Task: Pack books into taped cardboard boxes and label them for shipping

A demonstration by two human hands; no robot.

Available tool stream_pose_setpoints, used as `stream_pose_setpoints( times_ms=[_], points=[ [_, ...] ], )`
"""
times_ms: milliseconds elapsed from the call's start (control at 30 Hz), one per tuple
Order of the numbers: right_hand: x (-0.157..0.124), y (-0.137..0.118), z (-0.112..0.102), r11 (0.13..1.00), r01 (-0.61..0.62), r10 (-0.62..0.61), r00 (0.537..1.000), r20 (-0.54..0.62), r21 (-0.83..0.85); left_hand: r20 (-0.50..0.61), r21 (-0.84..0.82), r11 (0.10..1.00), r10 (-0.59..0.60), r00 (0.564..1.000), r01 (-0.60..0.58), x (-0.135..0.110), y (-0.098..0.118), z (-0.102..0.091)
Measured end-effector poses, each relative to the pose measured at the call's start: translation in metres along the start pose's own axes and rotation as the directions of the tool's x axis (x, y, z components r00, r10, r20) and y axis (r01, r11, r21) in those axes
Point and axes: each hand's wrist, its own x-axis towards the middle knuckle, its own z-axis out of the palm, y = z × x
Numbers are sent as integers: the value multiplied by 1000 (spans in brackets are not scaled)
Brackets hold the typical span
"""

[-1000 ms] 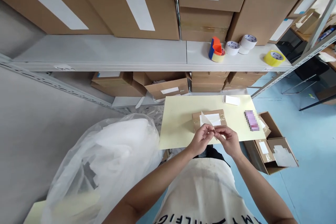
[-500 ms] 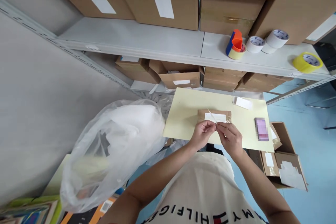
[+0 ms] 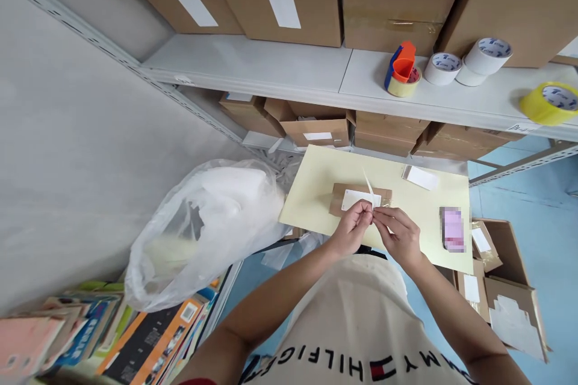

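My left hand [image 3: 351, 227] and my right hand [image 3: 400, 233] meet fingertip to fingertip over the near part of a cream tabletop [image 3: 311, 180]. Both are closed in a pinch at the lower end of a thin white strip [image 3: 369, 181], which sticks up and curves slightly to the left. The exact grip is hidden by the fingers. Just beyond them a small brown cardboard box [image 3: 336, 195] lies flat, bearing a white label [image 3: 354, 198] and some clear tape at its right end. My hands cover part of its near edge.
A white card [image 3: 422, 178] and a pixelated purple item [image 3: 453, 230] lie on the right of the tabletop. Left stands a translucent plastic bag [image 3: 226, 204], above books [image 3: 144, 337]. An open carton [image 3: 506, 252] sits right. Tape rolls [image 3: 443, 69] and large boxes fill the shelf [image 3: 280, 66].
The strip now stands more upright above my fingertips. My hands stay together in nearly the same place. The small box appears slightly to the left and the view has shifted.
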Motion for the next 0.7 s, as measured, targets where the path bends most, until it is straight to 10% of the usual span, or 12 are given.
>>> stream_pose_setpoints(
  times_ms=[233, 700],
  points=[
    [0, 6, -17, 900, -306, 300, 951, 69, 310, 21, 180, 970, 164, 986, -165, 0, -1, 18],
    [-2, 20, -11, 758, -416, 385, 907, 169, 502, 96, 477, 831, 272, 957, -285, 2, -3, 9]
  ],
)
